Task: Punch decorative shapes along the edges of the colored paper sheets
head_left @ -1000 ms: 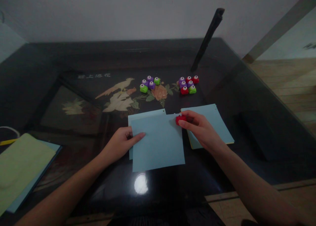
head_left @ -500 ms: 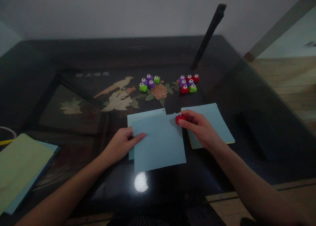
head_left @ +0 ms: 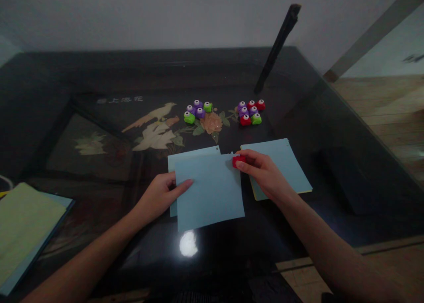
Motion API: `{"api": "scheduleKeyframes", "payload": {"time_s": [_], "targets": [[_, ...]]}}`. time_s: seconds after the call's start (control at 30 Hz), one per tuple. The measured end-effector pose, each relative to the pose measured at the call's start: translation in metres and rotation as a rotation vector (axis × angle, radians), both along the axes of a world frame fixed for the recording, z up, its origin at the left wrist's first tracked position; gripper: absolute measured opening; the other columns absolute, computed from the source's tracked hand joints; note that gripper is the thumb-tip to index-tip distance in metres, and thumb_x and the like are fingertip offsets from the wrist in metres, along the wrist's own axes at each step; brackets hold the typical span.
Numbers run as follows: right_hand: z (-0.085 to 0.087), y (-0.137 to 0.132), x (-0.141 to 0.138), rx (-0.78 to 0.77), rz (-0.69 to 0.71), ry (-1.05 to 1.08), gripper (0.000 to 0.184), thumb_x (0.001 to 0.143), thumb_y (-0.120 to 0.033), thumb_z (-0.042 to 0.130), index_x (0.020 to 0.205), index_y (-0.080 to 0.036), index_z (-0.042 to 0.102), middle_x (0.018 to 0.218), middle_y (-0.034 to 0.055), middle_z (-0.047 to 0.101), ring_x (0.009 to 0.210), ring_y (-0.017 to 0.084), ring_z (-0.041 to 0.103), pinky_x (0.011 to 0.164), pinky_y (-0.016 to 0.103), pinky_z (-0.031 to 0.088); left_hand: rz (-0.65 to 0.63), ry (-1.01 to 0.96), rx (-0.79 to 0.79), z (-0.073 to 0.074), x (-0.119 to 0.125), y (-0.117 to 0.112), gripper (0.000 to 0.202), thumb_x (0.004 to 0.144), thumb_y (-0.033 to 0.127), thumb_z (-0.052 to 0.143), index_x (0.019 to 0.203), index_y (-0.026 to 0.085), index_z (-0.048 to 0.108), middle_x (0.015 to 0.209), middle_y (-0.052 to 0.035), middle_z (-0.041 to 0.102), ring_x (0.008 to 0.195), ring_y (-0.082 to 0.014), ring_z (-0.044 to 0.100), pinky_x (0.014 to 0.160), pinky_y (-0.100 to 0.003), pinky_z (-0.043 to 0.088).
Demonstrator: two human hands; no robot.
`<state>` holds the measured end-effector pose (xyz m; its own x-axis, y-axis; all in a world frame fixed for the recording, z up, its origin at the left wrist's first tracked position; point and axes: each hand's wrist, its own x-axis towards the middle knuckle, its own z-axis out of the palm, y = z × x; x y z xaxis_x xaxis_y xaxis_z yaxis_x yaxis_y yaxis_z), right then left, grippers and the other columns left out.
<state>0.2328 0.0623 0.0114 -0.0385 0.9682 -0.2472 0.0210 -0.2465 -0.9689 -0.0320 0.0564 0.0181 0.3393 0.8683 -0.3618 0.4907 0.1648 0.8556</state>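
Observation:
A light blue sheet of paper is pinched at its left edge by my left hand, thumb on top. My right hand grips a small red craft punch at the sheet's upper right corner; fingers partly hide the punch. Behind the held sheet lies another blue sheet with a tiny hole near its top right corner. Partly under my right hand rests a stack of blue paper, its top sheet also marked near a corner.
Further back stand two groups of small craft punches, one purple and green, the other purple, red and green. A pale green sheet lies over blue paper at left. A dark flat object is at right; a black post rises behind.
The whole view has shifted slightly, so everything sits a little further left. Both hands keep the same hold on the sheet and the red punch.

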Motion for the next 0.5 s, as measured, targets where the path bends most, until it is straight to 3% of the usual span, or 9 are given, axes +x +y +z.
{"api": "scheduleKeyframes", "payload": {"time_s": [0.5], "targets": [[0.0003, 0.0016, 0.0033, 0.005, -0.016, -0.023, 0.03, 0.065, -0.035, 0.078, 0.09, -0.022, 0.068, 0.083, 0.0016, 0.069, 0.078, 0.017, 0.061, 0.075, 0.034, 0.048, -0.027, 0.022, 0.076, -0.0013, 0.0, -0.0014, 0.03, 0.082, 0.044, 0.055, 0.07, 0.017, 0.061, 0.063, -0.0015, 0.065, 0.059, -0.017, 0.061, 0.054, -0.027, 0.05]]}}
